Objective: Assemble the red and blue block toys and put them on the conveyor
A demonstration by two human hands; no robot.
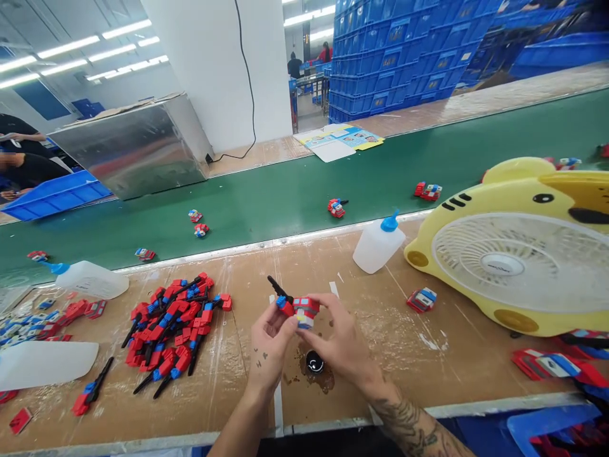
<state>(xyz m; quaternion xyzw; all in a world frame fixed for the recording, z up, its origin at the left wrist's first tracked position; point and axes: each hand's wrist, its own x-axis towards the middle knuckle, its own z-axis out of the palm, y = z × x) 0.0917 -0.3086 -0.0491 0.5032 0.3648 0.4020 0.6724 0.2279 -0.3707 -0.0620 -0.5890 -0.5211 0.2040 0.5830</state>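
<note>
Above the brown work surface, my left hand (pixel 267 346) pinches a small red and blue toy arm (pixel 284 305) with a black rod pointing up and left. My right hand (pixel 346 348) grips a toy body (pixel 307 307) in red, grey, white and blue, and the left thumb also rests by its lower edge. Both pieces touch; whether they are joined I cannot tell. Just below the hands sits a small round cup of dark liquid (pixel 314 362), with wet stains around it. To the left lies a pile of red and blue toy arms with black rods (pixel 174 317).
A green conveyor belt (pixel 266 200) carrying several toy pieces runs behind the table. A white squeeze bottle (pixel 378 247) stands beyond my right hand, near a yellow fan (pixel 504 263). Two more bottles lie at left. One toy body (pixel 421 299) rests right of my hands.
</note>
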